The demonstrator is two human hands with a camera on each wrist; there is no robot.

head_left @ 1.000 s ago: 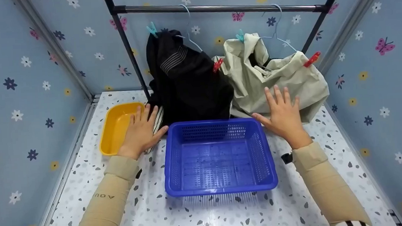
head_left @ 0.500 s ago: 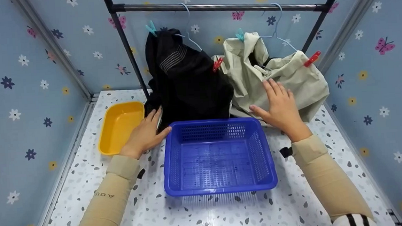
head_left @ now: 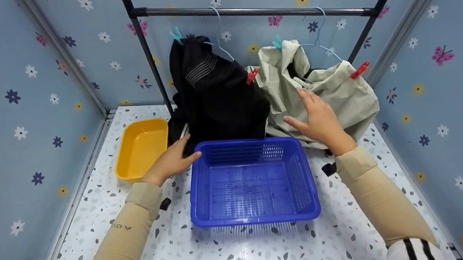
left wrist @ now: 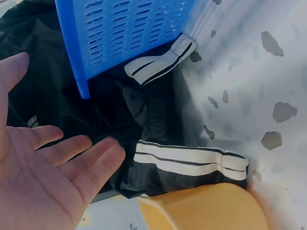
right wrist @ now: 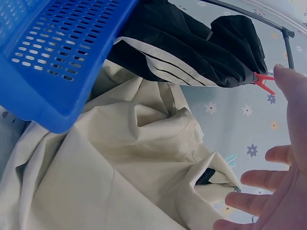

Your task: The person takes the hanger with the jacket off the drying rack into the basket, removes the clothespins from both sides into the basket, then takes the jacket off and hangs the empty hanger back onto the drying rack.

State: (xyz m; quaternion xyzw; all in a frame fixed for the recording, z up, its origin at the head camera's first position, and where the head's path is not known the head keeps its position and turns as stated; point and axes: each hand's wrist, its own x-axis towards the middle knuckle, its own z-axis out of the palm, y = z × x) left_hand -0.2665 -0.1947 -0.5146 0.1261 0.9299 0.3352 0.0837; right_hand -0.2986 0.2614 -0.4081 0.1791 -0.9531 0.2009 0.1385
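My left hand [head_left: 171, 162] is held beside the far left corner of the blue plastic basket [head_left: 257, 221], fingers relaxed and holding nothing. In the left wrist view its fingers are apart from a black garment [left wrist: 96, 110] with striped white bands. My right hand [head_left: 321, 120] hovers in front of a pale beige garment [head_left: 350, 94], thumb spread and fingers extended. The right wrist view shows no cloth in that hand [right wrist: 283, 187]. Both garments hang from light blue hangers [head_left: 317, 36], pinned by teal clothespins [head_left: 277, 42] and red clothespins [head_left: 359, 70].
A dark metal rail [head_left: 256, 11] spans the back on two posts. The yellow tray [head_left: 140, 149] stands at the left, near the black garment. Speckled white tabletop [head_left: 239, 250] lies under everything, and flowered blue walls [head_left: 10, 131] enclose it on three sides.
Both hands have turned from lying spread with their backs up to a sideways tilt, thumbs toward the middle. The left has come slightly nearer the basket. Garments, basket and tray stay put.
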